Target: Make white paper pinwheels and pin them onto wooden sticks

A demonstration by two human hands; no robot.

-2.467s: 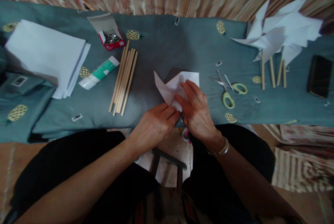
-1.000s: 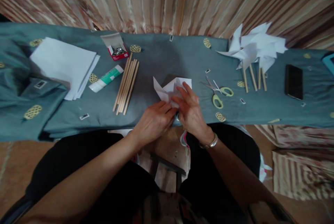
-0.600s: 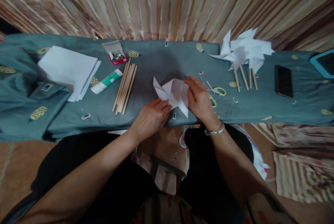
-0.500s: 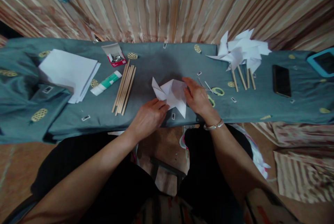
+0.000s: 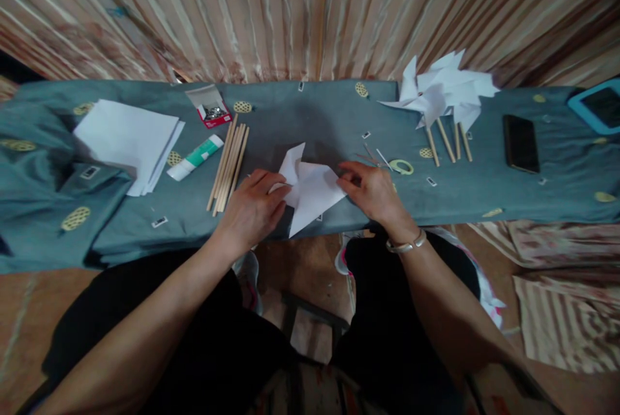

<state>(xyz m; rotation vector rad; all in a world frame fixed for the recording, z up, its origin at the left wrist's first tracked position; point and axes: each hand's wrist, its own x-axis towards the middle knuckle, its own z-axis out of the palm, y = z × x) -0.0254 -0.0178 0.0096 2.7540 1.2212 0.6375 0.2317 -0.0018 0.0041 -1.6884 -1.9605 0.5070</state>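
Note:
Between my hands is a white paper pinwheel (image 5: 314, 189), its blades folded and pointed, low over the front part of the cloth-covered table. My left hand (image 5: 254, 208) pinches its left side between thumb and fingers. At the pinwheel's right edge, the bent fingers of my right hand (image 5: 372, 192) grip the paper. Just beyond my right hand lie scissors (image 5: 401, 166) with light green handles, partly hidden by that hand. A bundle of wooden sticks (image 5: 230, 166) rests to the left, close to my left hand.
On the left are white paper sheets (image 5: 128, 137), a glue tube (image 5: 196, 157) and an open red box (image 5: 213, 108) of small metal pieces. Finished pinwheels on sticks (image 5: 448, 89), a phone (image 5: 520, 142) and a blue-framed device (image 5: 600, 105) lie right. A striped curtain (image 5: 290, 15) hangs behind the table (image 5: 339, 105).
The pinwheel has turned, with one point now toward the table's front edge. My left hand has shifted left along it; my right hand has moved slightly down and right.

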